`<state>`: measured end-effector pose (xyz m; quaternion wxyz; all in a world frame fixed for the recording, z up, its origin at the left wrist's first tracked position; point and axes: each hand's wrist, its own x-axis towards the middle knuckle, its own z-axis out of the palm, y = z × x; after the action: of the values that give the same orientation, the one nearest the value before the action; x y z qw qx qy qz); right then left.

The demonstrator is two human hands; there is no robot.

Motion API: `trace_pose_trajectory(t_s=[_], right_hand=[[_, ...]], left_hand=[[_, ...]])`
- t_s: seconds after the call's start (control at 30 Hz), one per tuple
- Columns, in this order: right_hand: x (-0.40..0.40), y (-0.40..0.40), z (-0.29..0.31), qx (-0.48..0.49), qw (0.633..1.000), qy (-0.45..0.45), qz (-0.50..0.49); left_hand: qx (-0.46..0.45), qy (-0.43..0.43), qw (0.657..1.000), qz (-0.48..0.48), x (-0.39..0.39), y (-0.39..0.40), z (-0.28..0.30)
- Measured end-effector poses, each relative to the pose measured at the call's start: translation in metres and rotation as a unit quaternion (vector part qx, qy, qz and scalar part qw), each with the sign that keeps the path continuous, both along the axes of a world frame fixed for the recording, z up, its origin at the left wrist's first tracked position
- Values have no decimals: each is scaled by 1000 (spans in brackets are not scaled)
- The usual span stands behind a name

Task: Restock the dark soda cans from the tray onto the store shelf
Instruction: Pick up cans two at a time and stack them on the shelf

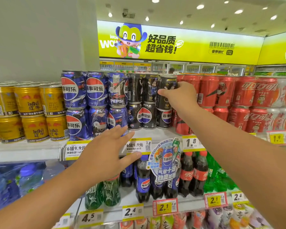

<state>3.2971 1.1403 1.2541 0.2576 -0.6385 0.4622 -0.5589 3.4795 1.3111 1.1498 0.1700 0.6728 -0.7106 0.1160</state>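
The right hand (pixel 180 95) grips a black can (pixel 168 91), fingers curled round its right side and thumb across its front. That can stands upright on the upper tier of the black cans (pixel 141 103), at the right end of the stack and on top of a lower black can, just left of the red cans (pixel 221 93). The stack sits on the top shelf (pixel 162 133), two tiers high. Blue cans (pixel 92 103) stand immediately left of the stack; gold cans (pixel 28 111) lie further left. The left hand (pixel 106 154) is spread wide and holds nothing, fingers straight, in front of the shelf edge below and left of the stack, over the price tags (pixel 138 145). Bottles (pixel 155 177) fill the shelf beneath the stack. The tray is not in view.
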Motion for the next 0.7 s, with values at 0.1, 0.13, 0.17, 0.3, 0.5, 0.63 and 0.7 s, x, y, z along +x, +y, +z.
trace_pose_trajectory(t_s=[0.1, 0.13, 0.17, 0.3, 0.5, 0.63, 0.7], right_hand=[[12, -11, 16, 7, 999, -1, -41], [16, -13, 20, 11, 998, -3, -54], [19, -15, 23, 14, 998, 0, -67], [30, -22, 27, 10, 994, 10, -109], [39, -28, 18, 2, 990, 40, -133], [41, -36, 9, -3, 989, 39, -142], [43, -37, 8, -9, 988, 43, -150]], left_hand=[[-2, 8, 1000, 1, 3, 4, -1], [-4, 9, 1000, -2, 5, 5, -2], [-6, 10, 1000, -4, 6, 6, -1], [-11, 11, 1000, -16, 12, 7, -2], [-19, 21, 999, -35, 20, 9, -3], [-12, 38, 998, -45, 24, 11, -4], [-2, 51, 997, -53, 25, 13, -4]])
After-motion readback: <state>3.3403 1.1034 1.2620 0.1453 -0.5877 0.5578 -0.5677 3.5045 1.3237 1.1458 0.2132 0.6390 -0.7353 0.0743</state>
